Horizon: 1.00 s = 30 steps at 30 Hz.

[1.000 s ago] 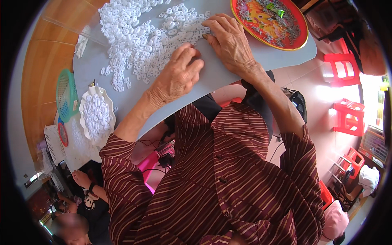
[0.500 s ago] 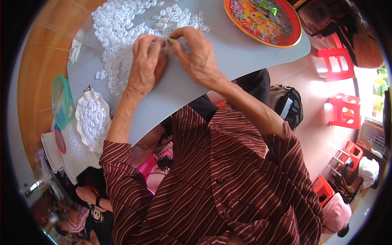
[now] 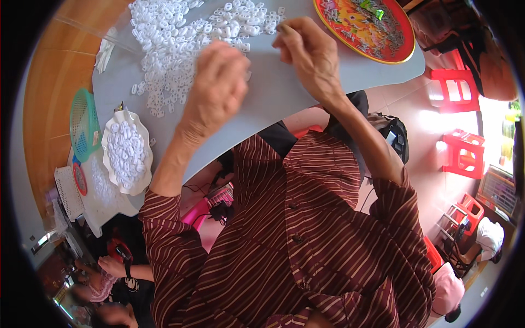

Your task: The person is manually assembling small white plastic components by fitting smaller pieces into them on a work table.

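My left hand (image 3: 219, 90), smeared by motion, is raised over the near edge of a spread of small white oval plastic pieces with holes (image 3: 164, 54). Its fingers are curled in; whatever they may hold is hidden. Farther right, my right hand (image 3: 314, 57) hovers above the grey table (image 3: 268, 82). Thumb and fingers are bent together in a pinch, and I cannot make out anything between them. Toward the right rim of the table lies a red and yellow round tray (image 3: 377, 41) with many thin grey metal pins and a crumpled green scrap in it.
At the left stand a white scalloped dish (image 3: 146, 136) full of white pieces, a green mesh basket (image 3: 82, 117) and a white perforated basket (image 3: 68, 191). Red plastic stools (image 3: 462, 150) and a dark bag (image 3: 395, 131) are on the floor. Another person's hand (image 3: 114, 267) shows at lower left.
My hands were together at the pile's edge and are now apart. The right hand has moved right and up toward the tray; the left has moved slightly right and nearer to me.
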Motion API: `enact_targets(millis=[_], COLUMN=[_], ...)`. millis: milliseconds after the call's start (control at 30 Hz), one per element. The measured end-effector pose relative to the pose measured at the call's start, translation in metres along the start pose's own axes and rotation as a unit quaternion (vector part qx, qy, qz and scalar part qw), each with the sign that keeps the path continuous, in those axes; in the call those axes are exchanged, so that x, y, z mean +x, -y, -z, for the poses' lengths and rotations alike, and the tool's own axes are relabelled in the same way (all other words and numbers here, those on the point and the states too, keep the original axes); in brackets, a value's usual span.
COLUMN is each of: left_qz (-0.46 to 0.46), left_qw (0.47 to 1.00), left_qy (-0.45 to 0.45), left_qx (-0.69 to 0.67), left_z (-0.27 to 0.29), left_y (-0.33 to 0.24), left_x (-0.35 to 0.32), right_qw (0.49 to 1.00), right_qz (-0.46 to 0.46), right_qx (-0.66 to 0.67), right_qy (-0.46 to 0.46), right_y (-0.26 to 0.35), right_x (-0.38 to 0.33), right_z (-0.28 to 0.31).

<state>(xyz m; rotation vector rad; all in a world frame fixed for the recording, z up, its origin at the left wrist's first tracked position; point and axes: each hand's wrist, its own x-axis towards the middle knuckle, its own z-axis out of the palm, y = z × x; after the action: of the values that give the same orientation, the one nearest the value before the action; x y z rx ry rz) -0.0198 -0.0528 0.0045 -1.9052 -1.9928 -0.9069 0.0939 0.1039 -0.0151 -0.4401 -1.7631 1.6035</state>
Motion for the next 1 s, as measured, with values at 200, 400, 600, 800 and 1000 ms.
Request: enact_targets(millis=[200,400,600,800,1000], left_qz=[-0.025,0.003,-0.001,-0.001,0.029], left_qw=[0.994,0.994,0.999,0.993,0.991], left_qy=[0.105,0.077,-0.009,0.002,-0.014], left_qx=[-0.007,0.074,-0.046,-0.115,-0.127], left_z=[-0.024,-0.016,-0.024,-0.034,-0.036], left_y=[-0.004,0.023,-0.006,-0.015,-0.008], left_x=[0.003,0.004,0.013,0.006,0.002], right_qw=[0.998,0.995,0.906,0.881,0.883], right_qz=[-0.009,-0.016,0.234,0.227,0.204], right_qx=[-0.038,-0.058,-0.348,-0.386,-0.401], right_qy=[0.04,0.073,0.047,0.154,0.136], right_y=[-0.003,0.004,-0.009,-0.016,-0.007], right_x=[-0.014,-0.01,0.035,0.049,0.047], right_z=[0.016,0.022,0.03,0.023,0.034])
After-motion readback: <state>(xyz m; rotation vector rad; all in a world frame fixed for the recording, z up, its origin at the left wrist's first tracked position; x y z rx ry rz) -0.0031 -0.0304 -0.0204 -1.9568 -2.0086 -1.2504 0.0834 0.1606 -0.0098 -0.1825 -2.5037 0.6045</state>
